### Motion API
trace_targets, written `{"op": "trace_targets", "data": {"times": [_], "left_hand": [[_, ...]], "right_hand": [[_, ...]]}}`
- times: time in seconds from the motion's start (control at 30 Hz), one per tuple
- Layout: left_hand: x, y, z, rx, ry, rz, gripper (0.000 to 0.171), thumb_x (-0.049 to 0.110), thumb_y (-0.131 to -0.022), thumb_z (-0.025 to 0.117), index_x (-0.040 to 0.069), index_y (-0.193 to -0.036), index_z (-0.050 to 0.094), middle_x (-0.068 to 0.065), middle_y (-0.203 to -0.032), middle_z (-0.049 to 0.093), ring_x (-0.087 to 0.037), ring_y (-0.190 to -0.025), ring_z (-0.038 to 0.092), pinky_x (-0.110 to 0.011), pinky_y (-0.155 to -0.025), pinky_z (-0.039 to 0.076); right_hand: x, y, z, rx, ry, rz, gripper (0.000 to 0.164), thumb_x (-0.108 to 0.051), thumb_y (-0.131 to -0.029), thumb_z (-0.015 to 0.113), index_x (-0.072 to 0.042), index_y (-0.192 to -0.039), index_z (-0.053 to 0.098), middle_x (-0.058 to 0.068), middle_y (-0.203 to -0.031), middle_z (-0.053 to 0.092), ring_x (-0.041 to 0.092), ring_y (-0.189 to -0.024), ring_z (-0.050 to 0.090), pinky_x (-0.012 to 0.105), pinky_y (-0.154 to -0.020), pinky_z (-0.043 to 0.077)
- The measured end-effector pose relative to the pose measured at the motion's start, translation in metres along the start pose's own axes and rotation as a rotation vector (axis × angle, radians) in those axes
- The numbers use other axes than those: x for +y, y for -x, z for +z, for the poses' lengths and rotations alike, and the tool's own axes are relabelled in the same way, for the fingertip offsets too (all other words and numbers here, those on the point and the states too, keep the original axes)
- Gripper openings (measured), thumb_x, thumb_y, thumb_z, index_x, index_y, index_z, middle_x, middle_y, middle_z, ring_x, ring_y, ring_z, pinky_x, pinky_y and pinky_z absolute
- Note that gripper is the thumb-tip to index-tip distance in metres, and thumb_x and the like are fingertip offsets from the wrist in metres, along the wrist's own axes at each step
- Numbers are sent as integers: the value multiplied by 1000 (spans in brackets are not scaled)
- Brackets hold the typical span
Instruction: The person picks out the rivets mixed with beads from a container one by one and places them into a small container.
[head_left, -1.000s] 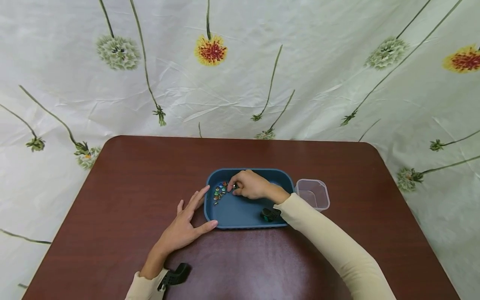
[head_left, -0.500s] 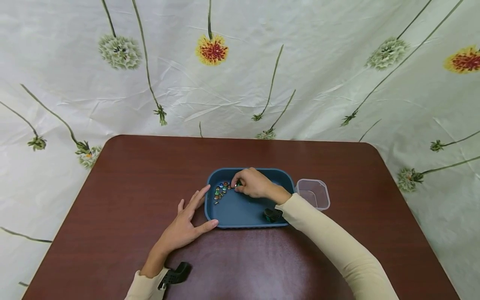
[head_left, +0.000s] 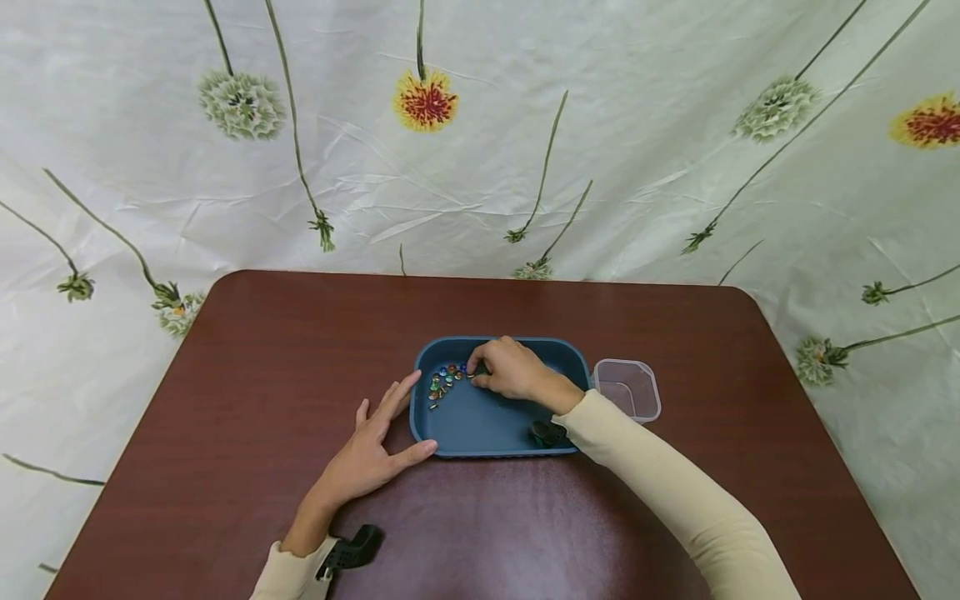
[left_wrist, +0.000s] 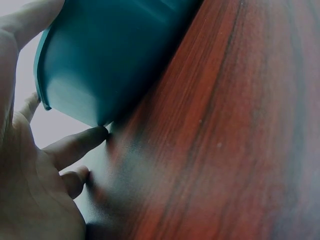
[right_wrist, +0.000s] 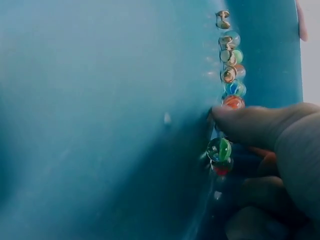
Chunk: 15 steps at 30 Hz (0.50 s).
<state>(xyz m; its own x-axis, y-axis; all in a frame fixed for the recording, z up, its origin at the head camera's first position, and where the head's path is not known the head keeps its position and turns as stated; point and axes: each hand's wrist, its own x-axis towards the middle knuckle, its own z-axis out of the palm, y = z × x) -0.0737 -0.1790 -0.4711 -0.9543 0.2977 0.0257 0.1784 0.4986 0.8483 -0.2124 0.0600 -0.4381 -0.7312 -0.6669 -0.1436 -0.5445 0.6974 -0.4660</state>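
A blue tray holds several glass marbles in a curved row, with small gold-coloured metal pieces beneath or beside them. My right hand reaches into the tray at the row's right end. Its thumb and index finger seem to pinch a small gold-coloured piece, mostly hidden by the thumb in the right wrist view. A green-streaked marble and a red one lie close by the fingers. My left hand rests with spread, fairly straight fingers against the tray's left side, thumb at the front corner.
A clear plastic box stands against the tray's right side. Both rest on a brown wooden table. A flower-printed white cloth hangs behind. A black wrist strap sits on the left sleeve.
My right hand has shifted slightly right along the row, uncovering more marbles, including a blue one beside the fingertips. The left hand stays put on the tray.
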Motion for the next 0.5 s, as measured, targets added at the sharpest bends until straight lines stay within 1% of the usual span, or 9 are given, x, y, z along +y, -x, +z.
{"op": "trace_targets", "data": {"times": [0.13, 0.23, 0.33, 0.5], "left_hand": [[0, 0, 0, 0, 1, -2, 93, 37, -91, 74, 36, -161, 13, -5, -160, 39, -37, -156, 8, -72, -113, -9], [0, 0, 0, 1, 4, -2, 93, 37, -91, 75, 35, -162, 14, -5, -160, 38, -36, -156, 8, -72, -113, -9], [0, 0, 0, 1, 5, -2, 93, 37, -91, 75, 35, -162, 14, -5, -160, 38, -37, -156, 8, -72, -113, -9], [0, 0, 0, 0, 6, -5, 93, 36, -91, 75, 38, -161, 13, -5, -160, 38, -37, -156, 8, -72, -113, -9]], "right_hand": [[-1, 0, 1, -30, -32, -28, 21, -28, -91, 77, -14, -106, 76, -2, -53, 49, 6, -43, 37, 20, -44, 29], [-1, 0, 2, -42, -42, -41, 20, -27, -91, 76, -14, -106, 76, -5, -50, 42, 5, -41, 34, 19, -43, 27], [-1, 0, 2, -52, -53, -59, 17, -24, -94, 73, -13, -107, 75, -6, -49, 41, 5, -40, 34, 19, -44, 27], [0, -1, 2, -66, -73, -92, 15, -20, -97, 69, -11, -108, 75, -7, -49, 44, 4, -41, 36, 19, -46, 30]]}}
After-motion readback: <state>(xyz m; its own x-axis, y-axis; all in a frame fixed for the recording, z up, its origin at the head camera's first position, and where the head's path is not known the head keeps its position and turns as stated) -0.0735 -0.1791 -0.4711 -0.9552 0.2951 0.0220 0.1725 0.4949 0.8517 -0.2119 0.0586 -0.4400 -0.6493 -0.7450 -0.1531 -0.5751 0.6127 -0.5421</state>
